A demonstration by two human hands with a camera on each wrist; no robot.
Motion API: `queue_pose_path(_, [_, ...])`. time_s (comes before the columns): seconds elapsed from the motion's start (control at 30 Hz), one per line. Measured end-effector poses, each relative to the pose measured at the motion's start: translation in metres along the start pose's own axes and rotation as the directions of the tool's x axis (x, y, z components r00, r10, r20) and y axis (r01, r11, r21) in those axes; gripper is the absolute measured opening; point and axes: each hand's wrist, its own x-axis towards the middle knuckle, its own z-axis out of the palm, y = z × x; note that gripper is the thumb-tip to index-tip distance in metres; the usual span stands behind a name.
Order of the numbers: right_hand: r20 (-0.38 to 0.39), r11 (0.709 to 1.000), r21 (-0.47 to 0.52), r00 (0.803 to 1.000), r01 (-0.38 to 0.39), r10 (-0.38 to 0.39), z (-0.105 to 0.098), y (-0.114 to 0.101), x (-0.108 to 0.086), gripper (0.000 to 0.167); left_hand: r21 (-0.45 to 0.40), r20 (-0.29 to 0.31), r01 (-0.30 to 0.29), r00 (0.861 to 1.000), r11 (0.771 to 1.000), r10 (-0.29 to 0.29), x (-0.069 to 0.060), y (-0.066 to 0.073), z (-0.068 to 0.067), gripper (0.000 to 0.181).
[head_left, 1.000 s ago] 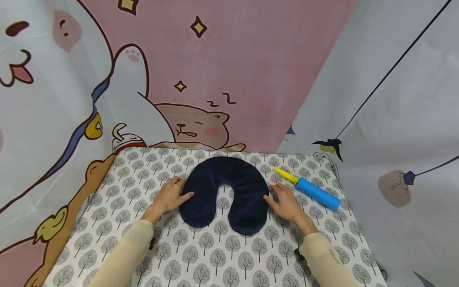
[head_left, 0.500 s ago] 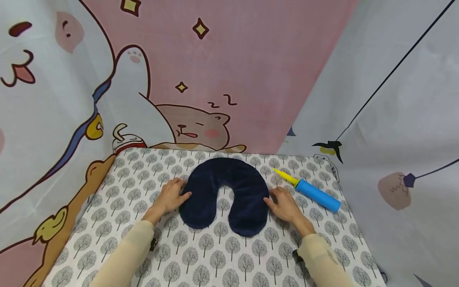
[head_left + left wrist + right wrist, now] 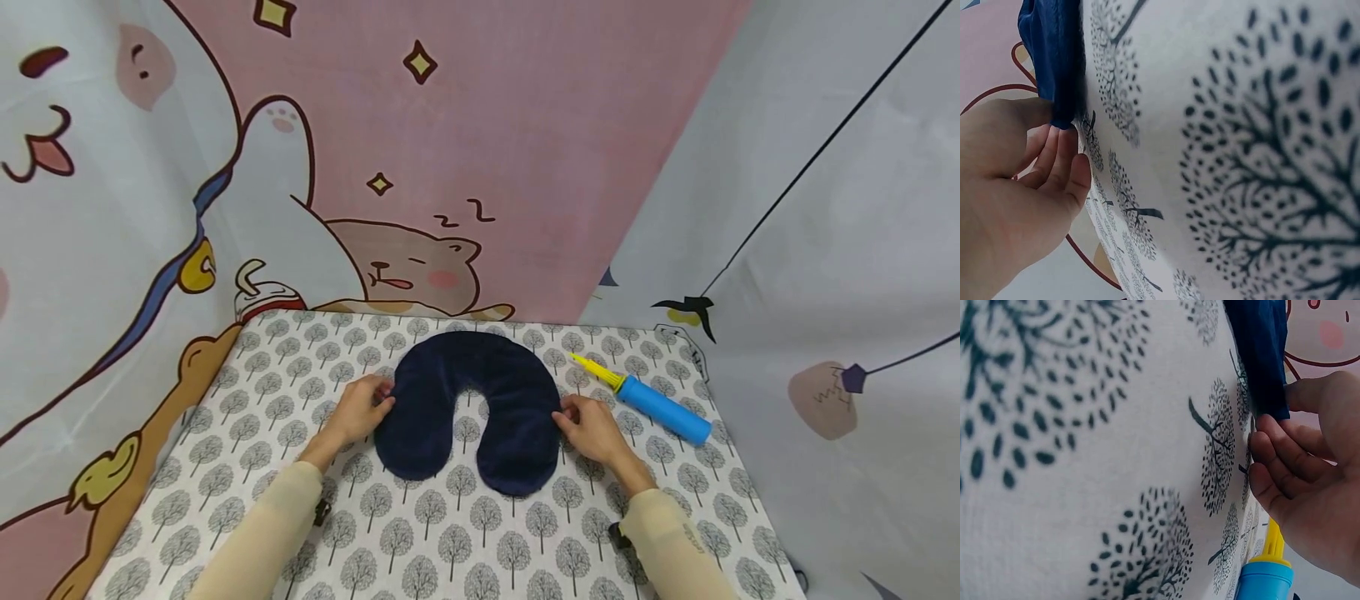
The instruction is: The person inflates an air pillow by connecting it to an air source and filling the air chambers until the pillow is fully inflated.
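Observation:
A dark navy U-shaped neck pillow (image 3: 472,358) lies flat, its opening toward the person. My left hand (image 3: 362,408) pinches the pillow's left edge between thumb and fingers; in the left wrist view that hand (image 3: 1029,169) has the thumb on top of the blue fabric (image 3: 1054,56) and fingertips at its lower edge. On the other side my right hand (image 3: 595,429) pinches the right edge. The right wrist view shows this hand (image 3: 1310,456) with its thumb against the blue fabric (image 3: 1263,356) and curled fingers tucked at the underside.
A hand pump with a blue barrel (image 3: 665,408) and yellow nozzle (image 3: 597,367) lies right of the pillow, beyond the right hand. The tree-print cloth (image 3: 420,542) covers the table. Cartoon-printed curtains (image 3: 562,150) stand behind and at both sides.
Both hands have drawn their fingers in from resting on the pillow's sides to pinching its edges. The pillow and pump stay in place.

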Motion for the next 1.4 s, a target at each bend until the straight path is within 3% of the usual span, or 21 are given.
queue_pose_path(0.1, [0.001, 1.000, 0.022, 1.000, -0.019, 0.019, 0.000, 0.000, 0.000, 0.019, 0.000, 0.003, 0.016, 1.000, 1.000, -0.016, 0.003, -0.010, 0.006, 0.019])
queue_pose_path(0.27, [-0.020, 0.999, 0.052, 1.000, -0.017, 0.018, 0.001, 0.001, 0.000, 0.011, 0.011, 0.014, 0.054, 0.998, 0.998, -0.054, 0.003, -0.008, 0.006, 0.017])
queue_pose_path(0.5, [-0.018, 0.993, 0.113, 1.000, -0.017, 0.019, -0.001, -0.002, -0.002, 0.010, 0.023, -0.049, -0.024, 0.998, 0.999, 0.025, 0.004, -0.013, 0.008, 0.016])
queue_pose_path(0.7, [-0.009, 0.987, 0.159, 1.000, -0.019, 0.021, -0.001, -0.006, -0.008, 0.010, 0.047, -0.094, -0.029, 0.995, 0.998, 0.033, 0.007, -0.015, 0.003, 0.017])
queue_pose_path(0.8, [0.003, 0.982, 0.187, 1.000, -0.008, 0.008, 0.001, -0.012, -0.013, 0.011, 0.027, -0.109, -0.029, 0.994, 0.999, 0.032, 0.011, -0.011, -0.005, 0.016])
queue_pose_path(0.93, [0.032, 0.971, 0.239, 1.000, -0.009, 0.002, 0.006, -0.023, -0.023, 0.013, -0.050, -0.114, -0.071, 0.991, 0.996, 0.065, 0.011, 0.019, -0.029, 0.016])
queue_pose_path(1.03, [0.035, 0.963, 0.268, 0.999, -0.010, 0.000, 0.013, -0.032, -0.032, 0.014, -0.071, -0.137, -0.094, 0.987, 0.993, 0.084, 0.020, 0.015, -0.036, 0.015])
queue_pose_path(1.17, [0.022, 0.953, 0.302, 1.000, -0.001, -0.006, 0.022, -0.043, -0.042, 0.013, -0.003, -0.159, -0.049, 0.986, 0.999, 0.048, 0.043, -0.027, -0.025, 0.012])
queue_pose_path(1.27, [0.013, 0.947, 0.322, 1.000, 0.012, -0.018, 0.027, -0.051, -0.048, 0.013, 0.046, -0.140, -0.024, 0.990, 0.999, 0.030, 0.056, -0.044, -0.022, 0.014])
queue_pose_path(1.3, [0.012, 0.945, 0.326, 1.000, 0.016, -0.021, 0.028, -0.054, -0.050, 0.013, 0.037, -0.136, -0.040, 0.990, 0.998, 0.045, 0.054, -0.036, -0.027, 0.014])
queue_pose_path(1.4, [0.017, 0.941, 0.336, 0.999, 0.038, -0.046, 0.033, -0.061, -0.055, 0.014, 0.048, -0.139, -0.048, 0.989, 0.998, 0.054, 0.064, -0.046, -0.024, 0.015])
